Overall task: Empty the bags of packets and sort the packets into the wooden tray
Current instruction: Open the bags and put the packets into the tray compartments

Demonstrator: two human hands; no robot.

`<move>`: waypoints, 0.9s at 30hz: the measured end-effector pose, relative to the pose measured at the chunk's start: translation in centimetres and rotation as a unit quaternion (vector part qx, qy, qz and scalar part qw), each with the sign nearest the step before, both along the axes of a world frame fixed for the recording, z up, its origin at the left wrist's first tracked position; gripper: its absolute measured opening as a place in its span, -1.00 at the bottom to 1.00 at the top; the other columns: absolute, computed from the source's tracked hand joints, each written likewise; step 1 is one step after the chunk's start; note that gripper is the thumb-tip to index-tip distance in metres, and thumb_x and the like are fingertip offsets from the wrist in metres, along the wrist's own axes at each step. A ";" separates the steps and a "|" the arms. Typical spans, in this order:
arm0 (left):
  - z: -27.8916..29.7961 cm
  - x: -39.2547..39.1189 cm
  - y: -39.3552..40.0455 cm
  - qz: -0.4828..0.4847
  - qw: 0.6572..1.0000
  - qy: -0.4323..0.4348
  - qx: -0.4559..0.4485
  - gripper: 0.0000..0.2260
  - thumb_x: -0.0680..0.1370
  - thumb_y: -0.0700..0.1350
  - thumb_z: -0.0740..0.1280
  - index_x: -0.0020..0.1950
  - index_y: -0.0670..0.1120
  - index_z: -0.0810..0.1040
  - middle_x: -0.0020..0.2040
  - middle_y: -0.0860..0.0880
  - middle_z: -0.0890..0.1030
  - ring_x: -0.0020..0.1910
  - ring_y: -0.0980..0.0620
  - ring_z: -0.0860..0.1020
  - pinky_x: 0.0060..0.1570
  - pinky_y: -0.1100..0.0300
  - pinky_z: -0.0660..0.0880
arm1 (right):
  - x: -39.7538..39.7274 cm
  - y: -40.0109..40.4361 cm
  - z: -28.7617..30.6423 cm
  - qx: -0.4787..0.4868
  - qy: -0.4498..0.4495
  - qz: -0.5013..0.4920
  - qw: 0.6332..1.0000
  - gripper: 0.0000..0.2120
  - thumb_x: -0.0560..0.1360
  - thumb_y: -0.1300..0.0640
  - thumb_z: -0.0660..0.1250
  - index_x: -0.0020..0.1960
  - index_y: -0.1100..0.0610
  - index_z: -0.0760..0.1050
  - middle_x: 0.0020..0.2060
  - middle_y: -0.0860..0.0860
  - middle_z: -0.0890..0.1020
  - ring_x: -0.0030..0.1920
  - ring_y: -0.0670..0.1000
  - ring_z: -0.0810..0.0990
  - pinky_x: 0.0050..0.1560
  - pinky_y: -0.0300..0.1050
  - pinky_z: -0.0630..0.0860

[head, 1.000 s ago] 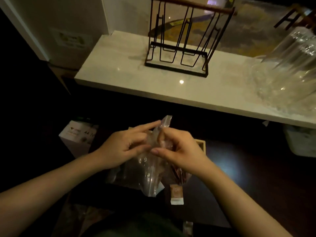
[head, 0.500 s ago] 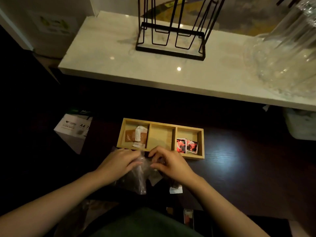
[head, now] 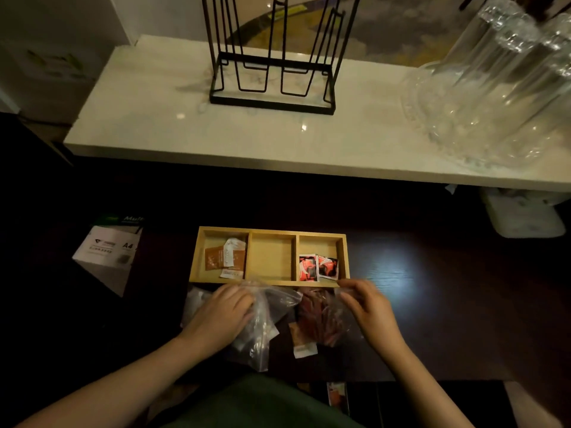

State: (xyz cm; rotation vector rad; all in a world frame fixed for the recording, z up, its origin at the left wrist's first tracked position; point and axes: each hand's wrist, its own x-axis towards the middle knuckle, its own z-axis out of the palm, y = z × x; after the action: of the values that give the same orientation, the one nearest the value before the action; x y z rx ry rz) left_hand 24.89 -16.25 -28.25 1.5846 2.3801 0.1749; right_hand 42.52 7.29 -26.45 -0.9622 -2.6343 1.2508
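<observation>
A wooden tray with three compartments lies on the dark table. Its left compartment holds brown and white packets, the middle one is bare, and the right one holds red and black packets. Just in front of the tray, my left hand lies on a crumpled clear bag. My right hand pinches the edge of a second clear bag full of reddish-brown packets. A loose brown packet lies between the two bags.
A pale stone shelf runs behind the table, with a black wire rack and clear glassware on it. A white A4 paper box sits at the left, a white object at the right.
Both hands came down from in front of the camera with the bag and then spread apart. The clear bag now lies on the table and the right hand has shifted right to the second bag.
</observation>
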 end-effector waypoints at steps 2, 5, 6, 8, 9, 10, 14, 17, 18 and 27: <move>-0.2 0.0 -0.3 0.034 0.999 -0.020 -0.002 -0.70 0.49 0.12 0.09 0.04 0.07 0.55 -0.01 0.13 0.63 0.01 0.17 0.59 0.00 0.33 0.48 | 0.8 0.6 -0.6 0.042 -0.023 -0.031 0.998 -0.81 0.53 0.18 0.31 0.14 0.13 0.56 -0.07 -0.15 0.49 -0.05 -0.20 0.53 -0.07 -0.53 0.36; -0.3 0.3 -0.3 0.060 0.997 -0.057 -0.001 -0.64 0.57 0.11 0.10 0.31 0.05 0.40 0.28 0.06 0.48 0.30 0.07 0.44 0.18 0.26 0.31 | 1.9 1.2 -1.6 0.034 -0.094 -0.091 0.991 -0.72 0.57 0.13 0.25 0.24 0.22 0.50 0.06 0.08 0.55 0.11 0.10 0.55 0.06 -0.21 0.42; -0.3 0.3 -0.1 0.060 0.995 -0.077 -0.010 -0.63 0.59 0.10 0.11 0.38 0.05 0.34 0.35 0.06 0.40 0.37 0.07 0.35 0.25 0.24 0.28 | 2.4 1.5 -1.9 0.021 -0.129 -0.104 0.986 -0.70 0.59 0.09 0.22 0.23 0.23 0.50 0.08 0.13 0.57 0.13 0.15 0.55 0.06 -0.10 0.43; -0.1 0.0 0.1 0.065 0.992 -0.103 -0.023 -0.60 0.60 0.08 0.12 0.44 0.08 0.25 0.41 0.07 0.31 0.42 0.09 0.25 0.34 0.19 0.25 | 3.1 2.1 -2.6 -0.016 -0.192 -0.114 0.975 -0.72 0.60 0.05 0.20 0.13 0.23 0.53 0.02 0.18 0.63 0.10 0.20 0.58 -0.02 -0.06 0.45; -0.1 -0.1 0.0 0.070 0.991 -0.112 -0.026 -0.60 0.60 0.07 0.13 0.44 0.10 0.22 0.42 0.07 0.29 0.43 0.09 0.23 0.36 0.16 0.24 | 3.4 2.3 -2.7 -0.036 -0.210 -0.121 0.970 -0.74 0.59 0.07 0.21 0.10 0.23 0.55 0.00 0.19 0.65 0.07 0.19 0.60 -0.04 -0.06 0.46; -0.1 -0.3 -0.1 0.077 0.989 -0.121 -0.025 -0.58 0.59 0.07 0.14 0.45 0.11 0.21 0.42 0.07 0.29 0.43 0.08 0.23 0.37 0.14 0.25 | 3.7 2.5 -2.6 -0.049 -0.220 -0.129 0.966 -0.75 0.59 0.11 0.22 0.11 0.24 0.57 0.01 0.19 0.67 0.06 0.17 0.61 -0.05 -0.08 0.47; 0.2 -1.2 -0.8 0.106 0.986 -0.125 0.006 -0.55 0.50 0.03 0.23 0.39 0.13 0.26 0.34 0.07 0.35 0.37 0.08 0.28 0.32 -0.01 0.37 | 4.0 2.3 0.6 -0.170 -0.140 -0.177 0.959 -0.79 0.57 0.24 0.24 0.11 0.18 0.62 -0.12 0.10 0.71 -0.17 -0.02 0.64 -0.17 -0.17 0.48; 1.9 -1.6 -0.2 0.087 0.988 -0.080 0.100 -0.67 0.45 -0.03 0.22 0.22 0.02 0.43 0.15 0.04 0.51 0.19 0.15 0.35 0.19 0.05 0.46 | 2.9 1.3 4.9 -0.369 -0.041 -0.147 0.917 -0.79 0.55 0.31 0.24 0.04 0.17 0.63 -0.11 0.12 0.72 -0.08 0.06 0.69 -0.06 -0.10 0.57; 2.9 -1.4 0.5 0.083 0.985 -0.076 0.130 -0.73 0.46 -0.04 0.20 0.15 0.01 0.47 0.09 0.05 0.54 0.13 0.18 0.36 0.13 0.11 0.47 | 2.3 0.8 6.0 -0.389 -0.026 -0.128 0.912 -0.80 0.54 0.31 0.25 0.04 0.17 0.63 -0.08 0.14 0.72 -0.03 0.09 0.69 -0.01 -0.05 0.58; 12.7 4.9 6.0 0.180 0.849 -0.460 0.186 -0.95 0.58 -0.05 0.22 -0.04 0.00 0.44 -0.13 0.03 0.57 -0.19 0.22 0.60 -0.24 0.35 0.55 | -4.4 -4.9 10.9 -0.241 0.078 -0.030 0.967 -0.75 0.43 0.33 0.39 0.02 0.07 0.48 -0.36 0.02 0.57 -0.33 -0.01 0.57 -0.26 -0.07 0.54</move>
State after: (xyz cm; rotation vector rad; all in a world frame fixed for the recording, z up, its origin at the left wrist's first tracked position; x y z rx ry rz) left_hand 29.78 -10.23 -15.54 0.8023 1.8438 1.2272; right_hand 38.12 2.44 -15.58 -0.9357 -2.2051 1.9143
